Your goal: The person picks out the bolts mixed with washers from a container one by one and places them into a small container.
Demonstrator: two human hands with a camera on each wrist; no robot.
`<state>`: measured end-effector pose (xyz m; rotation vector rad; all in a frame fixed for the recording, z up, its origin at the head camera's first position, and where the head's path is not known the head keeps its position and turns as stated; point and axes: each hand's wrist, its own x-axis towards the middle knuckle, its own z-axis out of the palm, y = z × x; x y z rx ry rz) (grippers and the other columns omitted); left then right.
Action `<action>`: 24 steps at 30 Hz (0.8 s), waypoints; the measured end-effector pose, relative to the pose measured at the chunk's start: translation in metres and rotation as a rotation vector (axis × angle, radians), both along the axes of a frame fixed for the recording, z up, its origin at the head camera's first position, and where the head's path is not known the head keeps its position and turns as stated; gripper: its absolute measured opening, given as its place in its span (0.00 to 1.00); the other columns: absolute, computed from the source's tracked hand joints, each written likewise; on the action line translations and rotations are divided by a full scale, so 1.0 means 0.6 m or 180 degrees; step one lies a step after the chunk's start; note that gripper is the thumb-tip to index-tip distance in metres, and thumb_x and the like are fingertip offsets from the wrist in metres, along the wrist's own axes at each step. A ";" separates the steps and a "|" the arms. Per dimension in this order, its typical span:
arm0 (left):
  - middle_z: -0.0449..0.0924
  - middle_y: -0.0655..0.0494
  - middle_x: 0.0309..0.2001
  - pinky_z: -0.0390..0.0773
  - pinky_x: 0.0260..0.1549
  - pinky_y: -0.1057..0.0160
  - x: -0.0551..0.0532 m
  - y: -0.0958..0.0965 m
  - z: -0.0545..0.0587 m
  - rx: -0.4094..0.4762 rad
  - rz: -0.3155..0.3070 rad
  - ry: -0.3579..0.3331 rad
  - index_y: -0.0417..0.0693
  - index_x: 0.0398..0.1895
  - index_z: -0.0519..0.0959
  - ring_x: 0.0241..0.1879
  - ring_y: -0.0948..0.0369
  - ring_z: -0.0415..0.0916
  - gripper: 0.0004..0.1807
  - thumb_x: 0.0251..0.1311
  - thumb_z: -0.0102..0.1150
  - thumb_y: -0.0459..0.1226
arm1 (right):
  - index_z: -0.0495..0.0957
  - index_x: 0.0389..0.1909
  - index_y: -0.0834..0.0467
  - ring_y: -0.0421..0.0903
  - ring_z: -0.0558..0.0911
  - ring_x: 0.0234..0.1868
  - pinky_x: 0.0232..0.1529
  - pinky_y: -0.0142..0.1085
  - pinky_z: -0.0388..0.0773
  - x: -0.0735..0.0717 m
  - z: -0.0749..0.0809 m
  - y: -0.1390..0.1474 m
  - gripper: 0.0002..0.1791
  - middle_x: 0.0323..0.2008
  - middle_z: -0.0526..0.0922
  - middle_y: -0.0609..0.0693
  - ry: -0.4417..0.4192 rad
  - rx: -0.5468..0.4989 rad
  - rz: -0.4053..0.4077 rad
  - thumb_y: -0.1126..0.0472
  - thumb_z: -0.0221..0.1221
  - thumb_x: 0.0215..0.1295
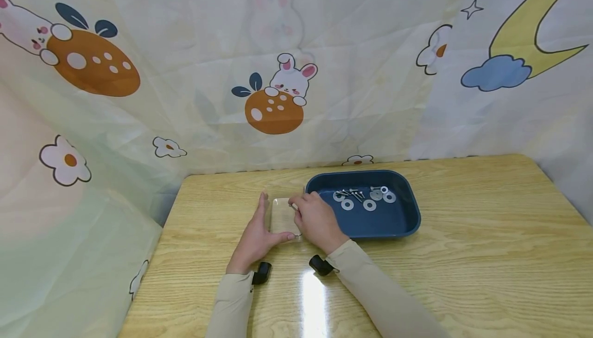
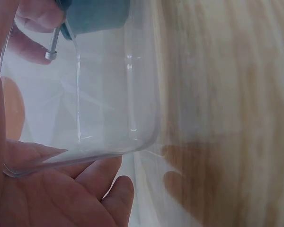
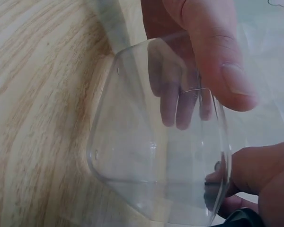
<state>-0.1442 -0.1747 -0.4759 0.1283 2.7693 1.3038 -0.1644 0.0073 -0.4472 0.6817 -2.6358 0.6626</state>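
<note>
A clear plastic box (image 1: 281, 219) stands on the wooden table. My left hand (image 1: 255, 240) steadies it, with nearly straight fingers along its left side and the thumb stretched across its near edge. In the right wrist view that thumb (image 3: 222, 71) touches the rim. My right hand (image 1: 319, 222) is at the box's right side, pinching a small metal screw (image 2: 52, 47) over the box. The screw's round head points down in the left wrist view; its other end is hidden by the fingers.
Just right of the box sits a dark blue tray (image 1: 356, 229). Several screws (image 1: 355, 194) and flat washers (image 1: 373, 206) lie in it. A printed cloth (image 1: 208, 91) hangs behind the table, and a camera is strapped to each wrist.
</note>
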 end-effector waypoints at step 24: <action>0.41 0.60 0.72 0.55 0.63 0.48 0.000 0.000 -0.004 -0.0002 -0.0008 0.0011 0.66 0.72 0.29 0.69 0.56 0.44 0.70 0.34 0.73 0.58 | 0.82 0.41 0.52 0.40 0.70 0.33 0.28 0.30 0.71 0.013 0.010 0.022 0.12 0.33 0.78 0.45 0.0063 -0.0274 0.0031 0.64 0.61 0.55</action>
